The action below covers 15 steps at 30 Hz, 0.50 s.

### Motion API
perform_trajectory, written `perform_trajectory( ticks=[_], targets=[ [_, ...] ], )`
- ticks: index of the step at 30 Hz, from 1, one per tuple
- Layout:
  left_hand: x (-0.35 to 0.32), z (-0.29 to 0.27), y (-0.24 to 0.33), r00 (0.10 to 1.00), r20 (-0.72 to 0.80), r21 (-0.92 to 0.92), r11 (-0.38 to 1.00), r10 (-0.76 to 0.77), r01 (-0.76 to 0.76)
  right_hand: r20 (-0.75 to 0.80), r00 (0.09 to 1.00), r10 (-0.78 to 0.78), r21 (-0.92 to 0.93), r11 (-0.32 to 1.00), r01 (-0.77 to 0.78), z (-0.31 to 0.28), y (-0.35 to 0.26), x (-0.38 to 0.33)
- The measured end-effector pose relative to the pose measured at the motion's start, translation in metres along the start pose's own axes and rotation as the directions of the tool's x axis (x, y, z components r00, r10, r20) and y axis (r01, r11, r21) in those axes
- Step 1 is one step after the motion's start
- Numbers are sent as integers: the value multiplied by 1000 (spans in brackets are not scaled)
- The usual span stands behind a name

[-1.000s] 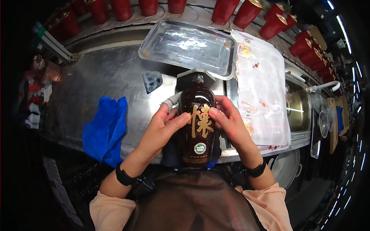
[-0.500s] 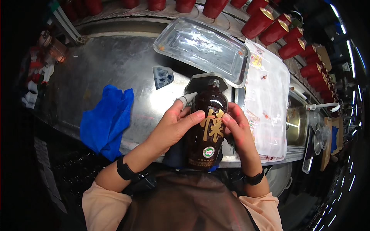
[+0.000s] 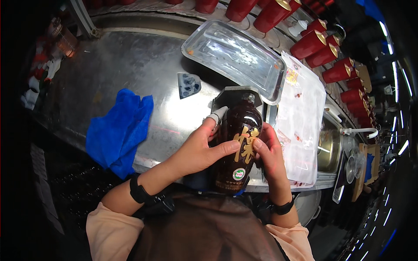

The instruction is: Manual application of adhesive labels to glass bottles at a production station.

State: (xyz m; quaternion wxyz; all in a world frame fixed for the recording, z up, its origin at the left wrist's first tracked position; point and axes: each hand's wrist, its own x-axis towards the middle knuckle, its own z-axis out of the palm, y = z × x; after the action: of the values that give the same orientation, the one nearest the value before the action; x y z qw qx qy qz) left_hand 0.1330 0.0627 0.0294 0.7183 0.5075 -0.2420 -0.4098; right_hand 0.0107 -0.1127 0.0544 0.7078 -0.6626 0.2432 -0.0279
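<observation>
A dark brown glossy bottle (image 3: 226, 174) with a large gold character (image 3: 247, 150) and a small round green-and-white emblem (image 3: 239, 174) is held between both hands, its neck pointing away from me. My left hand (image 3: 198, 150) is closed round its left side, thumb pressed on the gold character. A whitish wrap covers one fingertip of that hand. My right hand (image 3: 271, 153) grips the right side, its thumb also on the character, close to the left thumb. Behind the bottle's neck is a dark angular support (image 3: 230, 92), partly hidden.
A shallow metal tray (image 3: 204, 35) lies beyond the bottle, with white printed sheets (image 3: 300, 143) to its right. A blue cloth (image 3: 116, 132) and a small scraper-like piece (image 3: 189, 85) rest on the metal table (image 3: 117, 65). Red containers (image 3: 309, 44) line the back; a sink (image 3: 329, 150) stands right.
The view has shifted slightly. My left thumb has slid right and down over the gold character, nearer the right thumb. Red containers at the back have changed position. Both hands still hold the bottle.
</observation>
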Motion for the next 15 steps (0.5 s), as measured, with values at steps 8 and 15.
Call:
perform_trajectory(
  ticks=[8,15],
  targets=[
    [1,-1,2,1000,12,-34,999,-20,20,-24,999,-43,18,999,44,6,-3,0],
    [0,-3,-2,999,20,-30,999,-25,26,-30,999,-43,2,999,43,8,-5,0]
  ],
)
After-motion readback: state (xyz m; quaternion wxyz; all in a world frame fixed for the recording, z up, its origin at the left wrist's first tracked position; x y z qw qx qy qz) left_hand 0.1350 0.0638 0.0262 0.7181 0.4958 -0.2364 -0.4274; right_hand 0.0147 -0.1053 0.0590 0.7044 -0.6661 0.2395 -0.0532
